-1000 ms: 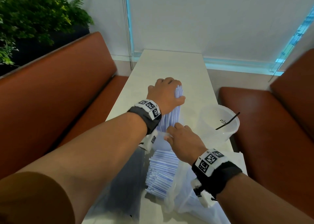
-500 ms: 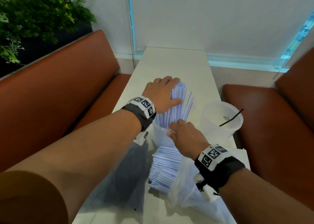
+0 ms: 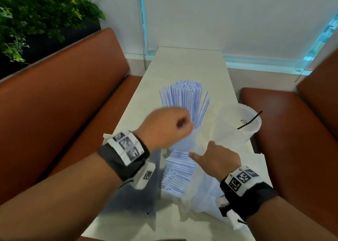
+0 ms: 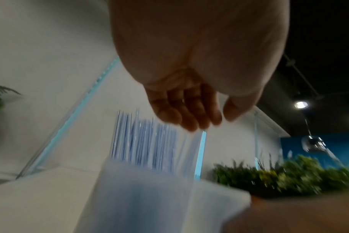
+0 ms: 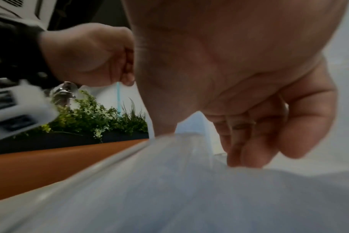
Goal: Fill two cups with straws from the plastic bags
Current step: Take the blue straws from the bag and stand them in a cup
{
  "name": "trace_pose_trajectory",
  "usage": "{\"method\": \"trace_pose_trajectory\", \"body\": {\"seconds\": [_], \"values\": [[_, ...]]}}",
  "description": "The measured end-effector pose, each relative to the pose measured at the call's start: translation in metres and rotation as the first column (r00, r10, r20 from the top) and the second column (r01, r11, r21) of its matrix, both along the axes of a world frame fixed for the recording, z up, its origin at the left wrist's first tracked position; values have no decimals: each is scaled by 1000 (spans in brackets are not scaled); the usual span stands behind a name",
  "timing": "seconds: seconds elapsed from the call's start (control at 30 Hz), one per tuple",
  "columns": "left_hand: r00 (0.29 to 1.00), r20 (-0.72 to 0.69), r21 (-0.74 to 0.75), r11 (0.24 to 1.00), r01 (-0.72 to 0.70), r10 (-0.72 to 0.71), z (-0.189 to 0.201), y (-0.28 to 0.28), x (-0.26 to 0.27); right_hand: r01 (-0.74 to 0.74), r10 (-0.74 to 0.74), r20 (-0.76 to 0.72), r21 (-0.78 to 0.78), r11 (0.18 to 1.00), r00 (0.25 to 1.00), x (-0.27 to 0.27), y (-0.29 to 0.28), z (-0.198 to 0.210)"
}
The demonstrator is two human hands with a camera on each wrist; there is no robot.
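A bundle of blue-and-white straws stands fanned out in a clear cup on the table. My left hand hovers just in front of it, blurred, fingers curled and holding nothing. My right hand lies low beside the cup's base, bent fingertips touching the clear plastic bag, thumb apart. A stack of wrapped straws lies in the bag. A second clear cup to the right holds one black straw.
The narrow white table runs away from me to a white wall. Brown benches flank it on both sides. A green plant stands behind the left bench. The second cup sits close to the table's right edge.
My left hand has let go of the straw tops and drawn back toward me, fingers curling. The straws now fan out freely. My right hand has slipped down from the cup's side.
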State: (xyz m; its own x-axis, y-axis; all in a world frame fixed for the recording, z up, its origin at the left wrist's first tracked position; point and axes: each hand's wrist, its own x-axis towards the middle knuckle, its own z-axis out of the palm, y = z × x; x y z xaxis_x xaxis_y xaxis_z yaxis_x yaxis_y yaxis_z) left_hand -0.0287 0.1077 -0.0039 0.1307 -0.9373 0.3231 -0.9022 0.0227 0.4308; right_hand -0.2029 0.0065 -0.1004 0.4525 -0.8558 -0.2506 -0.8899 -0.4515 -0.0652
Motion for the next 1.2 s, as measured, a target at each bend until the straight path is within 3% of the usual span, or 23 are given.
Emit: {"method": "trace_pose_trajectory", "body": {"seconds": [0.03,0.1,0.17,0.3,0.43,0.5,0.63,0.73,0.77,0.93,1.2], "values": [[997,50,183,982,52,-62,-15,4,-7,-12,12,7,20,1000,1000,1,0,-4],[978,114,482,870,102,-177,-46,9,-17,-19,14,70,71,997,997,2,-1,-9],[962,120,589,798,130,-245,-74,10,-27,-12,-4,114,141,990,993,4,-3,-8],[946,131,589,791,166,-295,-102,-2,-46,-61,15,196,229,972,980,7,-4,-4],[915,197,676,725,134,-352,-108,-16,-55,-84,34,189,265,961,981,4,-2,6],[903,208,696,705,133,-375,-109,-20,-56,-100,33,259,250,963,965,1,-1,6],[908,226,691,715,105,-351,-109,-25,-58,-228,174,241,221,948,955,-5,-3,7],[886,329,640,767,45,-327,-107,-23,-56,-154,90,253,242,958,963,-2,-2,10],[872,375,614,789,21,-315,-105,-22,-53,-116,34,286,276,954,958,-2,-2,8],[842,483,557,826,-84,-240,-93,0,-14,-108,34,278,256,960,960,1,-3,3],[891,434,515,849,-121,-136,-86,43,64,-91,31,270,214,973,962,-1,-6,-14]]}}
